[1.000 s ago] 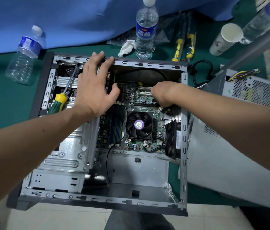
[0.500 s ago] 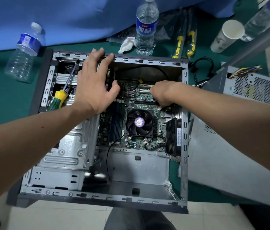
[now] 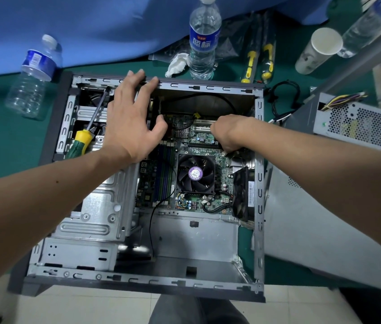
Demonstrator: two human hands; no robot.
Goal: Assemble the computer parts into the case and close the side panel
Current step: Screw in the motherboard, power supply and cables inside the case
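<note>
While the open computer case [image 3: 259, 183] lies on its side on the green table [image 3: 2, 141] with its interior facing up, both hands are inside or upon it. The left hand [image 3: 131, 122] is spread flat, fingers straight, its fingertips resting on the far top rail of the case and its thumb reaching toward the motherboard [image 3: 184, 136]; it grips nothing. The right hand [image 3: 225, 133] is down over the expansion slots at the far right of the board, knuckles up and fingers curled under; a small pale part shows just below the fingers, but what they pinch, if anything, cannot be told. The CPU cooler fan [image 3: 195, 174] sits just near of the right hand, not touched. A screwdriver [image 3: 84, 139] with a yellow and green handle lies in the drive bay at the case's left, just beside the left wrist, apart from it. The detached side panel [image 3: 313, 230] lies on the table to the right of the case, under the right forearm. The power supply [image 3: 357, 125] stands outside the case, at the far right, well apart from both hands. Two water bottles [image 3: 204, 40] [image 3: 32, 78] and a paper cup [image 3: 318, 50] stand or lie beyond the case.
</note>
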